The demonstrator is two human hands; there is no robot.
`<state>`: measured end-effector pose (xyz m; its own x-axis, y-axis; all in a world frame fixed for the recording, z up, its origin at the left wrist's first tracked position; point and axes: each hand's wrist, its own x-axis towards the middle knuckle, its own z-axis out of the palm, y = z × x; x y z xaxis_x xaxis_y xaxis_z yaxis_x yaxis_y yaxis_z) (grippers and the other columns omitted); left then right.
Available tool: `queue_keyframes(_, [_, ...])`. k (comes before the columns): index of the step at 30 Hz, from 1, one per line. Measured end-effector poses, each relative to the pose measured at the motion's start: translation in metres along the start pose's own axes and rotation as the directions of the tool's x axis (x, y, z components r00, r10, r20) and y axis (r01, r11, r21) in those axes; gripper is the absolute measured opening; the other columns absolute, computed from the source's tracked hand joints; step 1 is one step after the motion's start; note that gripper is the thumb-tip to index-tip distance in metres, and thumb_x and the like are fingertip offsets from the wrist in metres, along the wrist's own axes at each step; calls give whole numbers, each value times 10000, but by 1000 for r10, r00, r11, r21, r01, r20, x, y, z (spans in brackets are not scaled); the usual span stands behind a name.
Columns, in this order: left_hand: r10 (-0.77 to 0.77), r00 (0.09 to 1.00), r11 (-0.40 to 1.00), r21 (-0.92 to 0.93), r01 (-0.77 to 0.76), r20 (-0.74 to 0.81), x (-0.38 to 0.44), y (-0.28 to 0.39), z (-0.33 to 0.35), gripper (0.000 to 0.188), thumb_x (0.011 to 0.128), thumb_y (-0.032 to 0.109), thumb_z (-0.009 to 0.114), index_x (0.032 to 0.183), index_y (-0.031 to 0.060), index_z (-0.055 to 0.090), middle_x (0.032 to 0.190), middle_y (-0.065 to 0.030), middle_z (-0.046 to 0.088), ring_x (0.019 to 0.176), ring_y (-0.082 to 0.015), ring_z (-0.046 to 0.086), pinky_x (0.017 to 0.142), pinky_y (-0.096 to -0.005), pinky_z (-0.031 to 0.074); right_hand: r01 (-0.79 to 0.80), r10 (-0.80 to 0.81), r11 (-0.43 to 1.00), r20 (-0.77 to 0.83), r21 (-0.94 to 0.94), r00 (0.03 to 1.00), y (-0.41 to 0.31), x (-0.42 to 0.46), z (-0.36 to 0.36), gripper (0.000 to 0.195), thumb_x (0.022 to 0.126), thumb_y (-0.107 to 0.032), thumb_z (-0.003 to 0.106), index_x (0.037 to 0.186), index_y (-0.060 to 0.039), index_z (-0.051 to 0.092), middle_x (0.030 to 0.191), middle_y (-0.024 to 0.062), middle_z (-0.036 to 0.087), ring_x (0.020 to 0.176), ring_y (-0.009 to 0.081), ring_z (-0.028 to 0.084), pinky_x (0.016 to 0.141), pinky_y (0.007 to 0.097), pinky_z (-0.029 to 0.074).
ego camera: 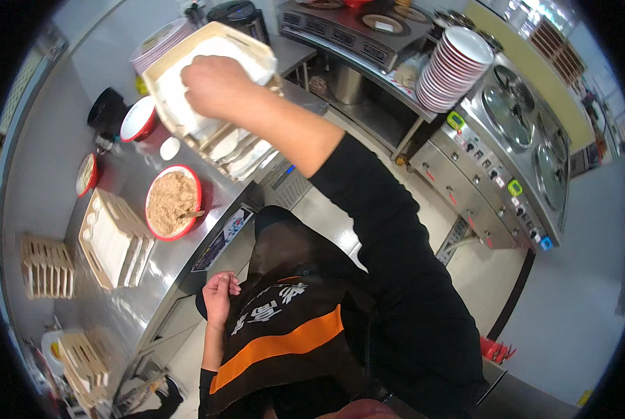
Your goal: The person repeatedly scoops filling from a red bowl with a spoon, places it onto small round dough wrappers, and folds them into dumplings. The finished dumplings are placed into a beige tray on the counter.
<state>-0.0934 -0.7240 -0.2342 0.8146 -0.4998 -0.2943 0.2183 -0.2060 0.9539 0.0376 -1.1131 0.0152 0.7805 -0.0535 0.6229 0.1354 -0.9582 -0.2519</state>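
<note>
My right hand [217,86] is curled into a fist over the top one of a stack of pale slatted trays [228,32]. A white layer, cloth or powder, covers that tray's bottom. The fist hides its own fingertips, so whether it holds anything does not show. My left hand [220,294] hangs beside my dark apron [291,345], loosely curled with nothing visible in it. Between the hands, on the steel counter [158,277], stands a red-rimmed bowl of brown minced filling [172,201] with a utensil in it. A white disc [170,149] lies near the stack.
Another tray stack [111,251] carries a few small white rounds. More trays [48,267] lean at the wall. A white-and-red bowl [138,119] stands behind the disc. Across the floor are a tall stack of bowls [455,68], a cooktop [354,26] and a steel cooker with glass lids [506,115].
</note>
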Motion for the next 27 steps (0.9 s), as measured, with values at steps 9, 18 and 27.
queue_keyframes(9, [19,994,1000,-18,-21,-107,13,9,-7,291,1077,233,563,1066,-21,705,872,-55,710,686,-114,644,638,-256,529,197,-203,979,-133,-60,970,3,-6,-4,145,809,-127,667,896,-38,742,921,163,701,895,345,682,809,467,550])
queue_keyframes(18, [50,942,993,-84,-82,-332,7,10,-62,293,1080,252,566,1074,-9,697,868,-48,696,706,-109,638,656,-251,522,287,-262,948,-177,140,949,13,-16,-4,120,879,-154,751,936,-52,728,927,127,702,879,351,675,811,433,543])
queue_keyframes(27, [246,687,958,279,-65,-684,4,10,-121,196,989,196,681,986,11,746,793,-60,700,672,-157,643,640,-304,522,-170,223,513,60,841,973,-3,-107,-50,115,954,34,655,1069,27,643,1000,83,698,897,130,651,802,272,532])
